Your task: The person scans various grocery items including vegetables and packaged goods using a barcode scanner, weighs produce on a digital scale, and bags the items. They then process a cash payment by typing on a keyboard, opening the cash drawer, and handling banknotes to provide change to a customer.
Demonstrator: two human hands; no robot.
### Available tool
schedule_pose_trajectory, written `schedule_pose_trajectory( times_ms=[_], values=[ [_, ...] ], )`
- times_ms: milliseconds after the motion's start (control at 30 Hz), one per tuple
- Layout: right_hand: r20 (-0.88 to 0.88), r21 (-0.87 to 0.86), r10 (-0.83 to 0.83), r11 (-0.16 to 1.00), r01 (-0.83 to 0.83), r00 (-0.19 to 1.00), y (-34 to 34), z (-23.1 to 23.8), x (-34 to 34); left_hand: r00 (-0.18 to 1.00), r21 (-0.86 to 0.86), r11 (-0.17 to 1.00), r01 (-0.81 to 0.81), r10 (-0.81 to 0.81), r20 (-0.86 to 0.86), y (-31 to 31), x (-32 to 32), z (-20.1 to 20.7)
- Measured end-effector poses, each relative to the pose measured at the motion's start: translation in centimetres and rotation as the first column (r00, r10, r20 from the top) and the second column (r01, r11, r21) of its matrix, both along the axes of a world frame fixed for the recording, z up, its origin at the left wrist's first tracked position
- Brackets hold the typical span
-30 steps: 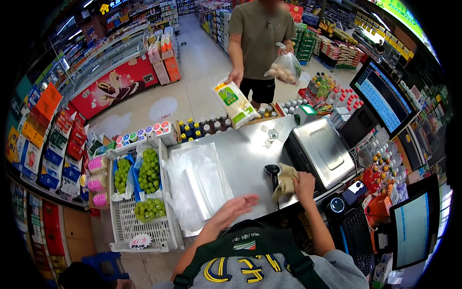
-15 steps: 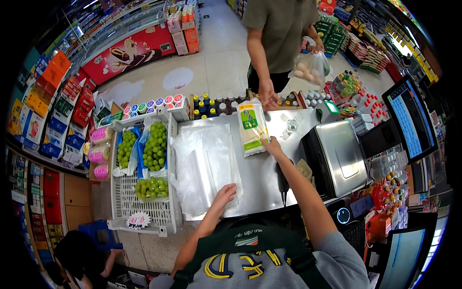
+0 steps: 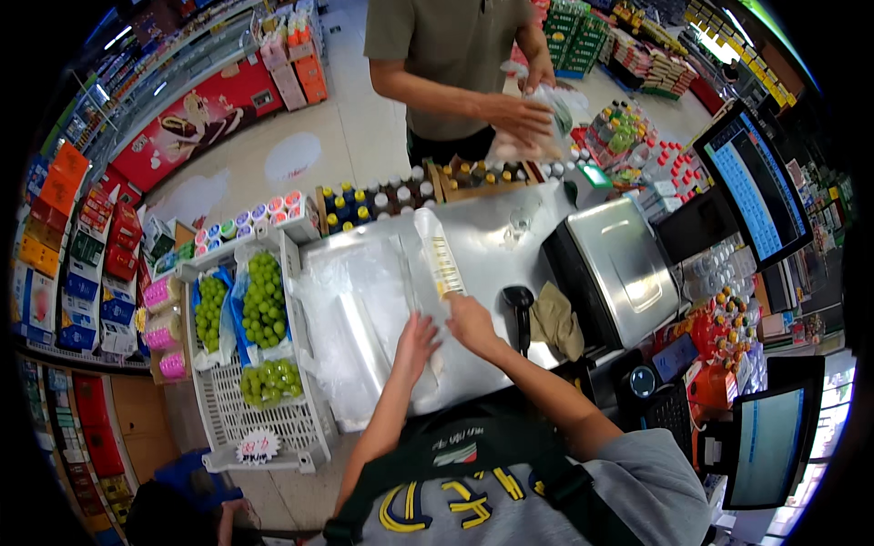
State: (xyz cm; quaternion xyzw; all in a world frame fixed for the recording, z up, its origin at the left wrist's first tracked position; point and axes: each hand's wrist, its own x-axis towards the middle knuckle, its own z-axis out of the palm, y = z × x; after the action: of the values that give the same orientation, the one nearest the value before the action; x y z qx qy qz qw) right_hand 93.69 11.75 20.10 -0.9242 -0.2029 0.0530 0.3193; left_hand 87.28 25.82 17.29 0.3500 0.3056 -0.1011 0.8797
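white packet (image 3: 439,257), near end in right fingers (image 3: 458,305)

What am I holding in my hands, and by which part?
Your right hand holds a white package by the end nearest you. Your left hand is open beside it, with nothing visibly held.
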Motion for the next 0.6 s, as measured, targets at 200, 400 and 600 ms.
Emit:
schedule_pose_trajectory(
  times_ms=[200,400,600],
  values=[
    [0.314,0.178,-0.387,0.921,0.347,0.867,-8.2,-4.4,-1.6,0.999,0.086,0.996,0.007,-0.010,0.036,-2.0,0.3,-5.8],
    [-0.094,0.160,-0.597,0.781,0.604,0.796,-14.3,-12.5,1.0,0.996,0.201,0.976,0.087,-0.087,-0.007,-1.6,0.0,-5.6],
    [-0.566,0.387,-0.210,0.786,0.482,0.797,-11.2,-1.4,-2.8,0.994,0.297,0.955,-0.001,-0.031,0.103,-0.6,-1.3,-4.5]
  ],
)
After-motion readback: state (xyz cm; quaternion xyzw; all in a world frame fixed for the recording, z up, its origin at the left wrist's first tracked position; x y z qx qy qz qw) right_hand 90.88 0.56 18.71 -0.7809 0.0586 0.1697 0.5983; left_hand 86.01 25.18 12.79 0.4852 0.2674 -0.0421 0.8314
